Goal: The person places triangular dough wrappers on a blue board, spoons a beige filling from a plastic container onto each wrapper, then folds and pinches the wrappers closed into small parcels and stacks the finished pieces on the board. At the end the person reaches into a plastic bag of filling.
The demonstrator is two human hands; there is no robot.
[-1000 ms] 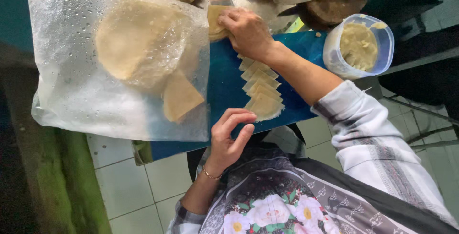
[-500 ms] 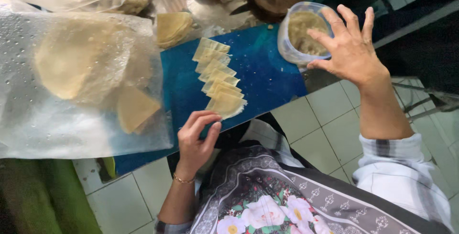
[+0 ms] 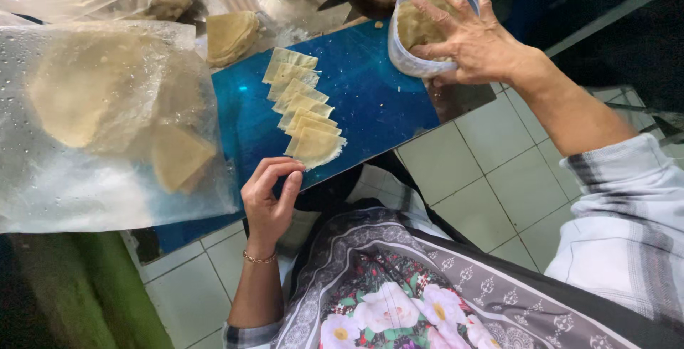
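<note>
At upper right, the right hand grips a round clear plastic tub of beige paste. The left hand, loosely curled and empty, rests near thin pale dough squares.

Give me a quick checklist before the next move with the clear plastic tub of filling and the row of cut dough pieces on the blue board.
1. Right hand on the clear plastic tub of pale filling: ok, fingers wrap its rim and side.
2. Tub fully on the blue board: cannot tell, it sits at the far right corner.
3. Row of pale cut dough pieces laid out: ok, overlapping in a line.
4. Left hand free: ok, resting at the board's near edge, holding nothing.
5. Spoon for filling: cannot tell, none visible.
6. Clear plastic bag of round dough sheets off the row: ok, lying to the left.
</note>
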